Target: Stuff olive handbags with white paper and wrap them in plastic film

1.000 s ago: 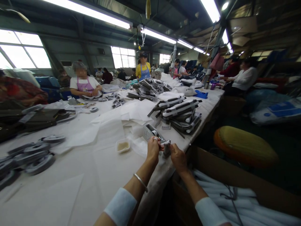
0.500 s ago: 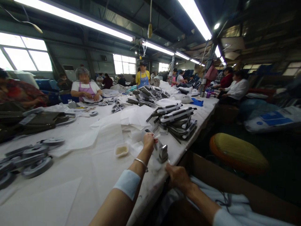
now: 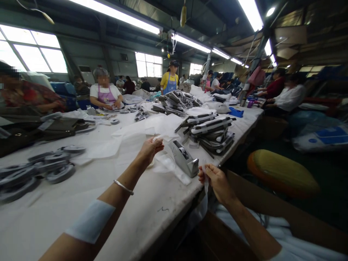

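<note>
A grey tape dispenser point(image 3: 181, 157) stands near the table's right edge, between my two hands. To its left, my left hand point(image 3: 150, 149) is raised over the table, its fingers closed on a thin white piece point(image 3: 157, 138) whose kind I cannot make out. My right hand point(image 3: 216, 181), just beyond the table edge and close to the dispenser's front end, pinches a translucent strip point(image 3: 203, 204) that hangs down past the edge. Loose translucent film point(image 3: 170, 166) lies beside the dispenser. My left hand partly hides a small dish point(image 3: 150, 164).
Grey rolls point(image 3: 54, 163) lie at the left of the white-covered table point(image 3: 119, 217). Folded dark pieces with white bands point(image 3: 212, 132) are piled behind the dispenser. A yellow-topped stool point(image 3: 282, 170) and a cardboard box point(image 3: 252, 192) are at the right. Several co-workers sit or stand around the table.
My left hand has moved left, away from the dispenser, which now shows more fully. My right hand has risen slightly, with the hanging strip now visible in it. The view has shifted a little.
</note>
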Demonstrator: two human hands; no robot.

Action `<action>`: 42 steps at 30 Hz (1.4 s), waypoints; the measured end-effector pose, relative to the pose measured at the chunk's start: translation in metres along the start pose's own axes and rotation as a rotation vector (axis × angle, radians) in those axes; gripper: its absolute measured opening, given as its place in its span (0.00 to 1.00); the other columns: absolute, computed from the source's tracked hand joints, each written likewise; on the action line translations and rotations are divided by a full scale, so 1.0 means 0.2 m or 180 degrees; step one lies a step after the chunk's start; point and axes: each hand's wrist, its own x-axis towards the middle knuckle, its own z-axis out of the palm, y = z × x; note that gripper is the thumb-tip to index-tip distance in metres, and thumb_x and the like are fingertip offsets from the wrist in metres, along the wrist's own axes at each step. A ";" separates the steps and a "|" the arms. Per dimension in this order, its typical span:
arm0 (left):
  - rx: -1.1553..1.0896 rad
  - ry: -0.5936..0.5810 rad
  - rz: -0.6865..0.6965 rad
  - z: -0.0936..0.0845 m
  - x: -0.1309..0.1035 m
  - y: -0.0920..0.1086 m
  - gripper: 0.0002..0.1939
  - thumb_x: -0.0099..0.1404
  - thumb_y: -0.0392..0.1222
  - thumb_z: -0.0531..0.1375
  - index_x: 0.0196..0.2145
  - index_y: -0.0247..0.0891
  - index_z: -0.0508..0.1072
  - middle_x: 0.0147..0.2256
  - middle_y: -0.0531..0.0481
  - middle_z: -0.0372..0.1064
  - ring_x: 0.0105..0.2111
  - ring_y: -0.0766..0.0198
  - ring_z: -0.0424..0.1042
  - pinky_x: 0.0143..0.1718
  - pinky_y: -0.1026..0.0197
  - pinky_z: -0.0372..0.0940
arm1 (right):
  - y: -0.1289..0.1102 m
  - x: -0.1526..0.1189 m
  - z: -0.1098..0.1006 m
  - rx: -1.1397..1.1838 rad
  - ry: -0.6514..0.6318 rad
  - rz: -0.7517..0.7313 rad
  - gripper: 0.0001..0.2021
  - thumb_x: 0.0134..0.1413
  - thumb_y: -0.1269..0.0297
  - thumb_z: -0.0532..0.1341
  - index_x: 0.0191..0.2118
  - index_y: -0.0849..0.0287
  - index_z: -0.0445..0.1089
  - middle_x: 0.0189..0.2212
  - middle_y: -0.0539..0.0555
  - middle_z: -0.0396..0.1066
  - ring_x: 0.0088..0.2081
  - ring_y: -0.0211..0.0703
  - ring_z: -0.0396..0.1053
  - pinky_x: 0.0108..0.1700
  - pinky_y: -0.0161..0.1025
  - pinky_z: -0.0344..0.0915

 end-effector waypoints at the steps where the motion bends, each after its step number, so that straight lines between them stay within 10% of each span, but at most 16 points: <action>1: 0.0080 -0.0112 -0.0001 0.00 -0.04 0.01 0.14 0.54 0.46 0.68 0.25 0.36 0.67 0.20 0.56 0.62 0.19 0.72 0.63 0.24 0.69 0.61 | -0.04 -0.01 0.04 0.0008 -0.0107 -0.0047 0.24 0.44 0.42 0.69 0.33 0.62 0.73 0.25 0.52 0.73 0.25 0.39 0.68 0.31 0.36 0.66; 8: 0.1333 -0.1163 0.0376 0.14 -0.32 0.13 0.19 0.52 0.55 0.68 0.33 0.36 0.76 0.22 0.56 0.66 0.21 0.70 0.62 0.22 0.67 0.54 | -0.26 -0.05 0.36 -0.0070 -0.0537 -0.0480 0.21 0.42 0.46 0.71 0.29 0.61 0.72 0.22 0.50 0.72 0.23 0.37 0.68 0.28 0.36 0.67; 14: 0.2274 -0.0345 0.1429 0.14 -0.39 0.31 0.06 0.56 0.39 0.61 0.24 0.36 0.71 0.19 0.56 0.62 0.22 0.68 0.62 0.25 0.66 0.53 | -0.31 -0.10 0.50 0.0167 -0.0919 -0.0336 0.21 0.40 0.49 0.73 0.33 0.61 0.72 0.24 0.50 0.72 0.22 0.34 0.66 0.26 0.34 0.63; 30: 0.2314 0.1390 0.1437 -0.55 -0.23 0.67 0.14 0.62 0.41 0.61 0.39 0.25 0.72 0.21 0.59 0.59 0.20 0.75 0.56 0.23 0.70 0.53 | 0.00 -0.25 0.22 -0.0218 -0.1535 0.0626 0.21 0.42 0.48 0.72 0.30 0.62 0.71 0.20 0.46 0.68 0.17 0.27 0.56 0.20 0.30 0.52; 42: 0.2667 0.2076 0.0852 -0.96 -0.22 0.56 0.09 0.61 0.41 0.61 0.33 0.31 0.70 0.17 0.60 0.58 0.20 0.72 0.58 0.23 0.70 0.57 | 0.10 -0.21 -0.02 -0.0456 -0.1347 0.1094 0.26 0.36 0.42 0.72 0.29 0.61 0.69 0.16 0.42 0.60 0.16 0.27 0.48 0.18 0.30 0.45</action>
